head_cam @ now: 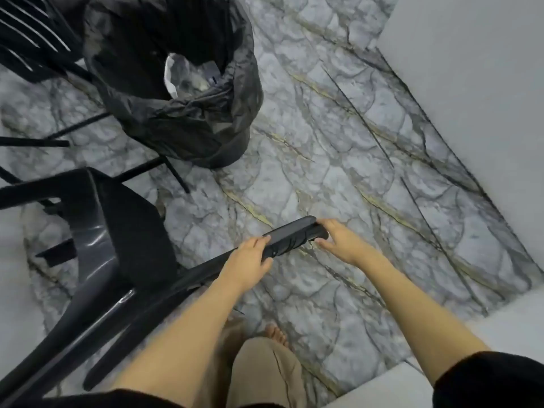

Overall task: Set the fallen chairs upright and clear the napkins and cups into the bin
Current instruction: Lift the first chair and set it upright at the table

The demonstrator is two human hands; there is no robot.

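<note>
A black plastic chair (117,240) lies tipped on its side at the lower left, its backrest stretching toward the middle of the floor. My left hand (250,262) grips the top rail of that backrest from the left. My right hand (338,238) holds the rail's far end, fingers wrapped around it. Behind stands the bin (188,113), lined with a black bag, with crumpled white paper and cups (191,75) inside. No loose napkins or cups show on the floor.
A second black chair (32,33) with a slatted back sits at the top left, its thin legs reaching toward the bin. White walls (471,83) close the right side. The floor is grey marble-patterned tile (338,142). My bare foot (275,334) shows below.
</note>
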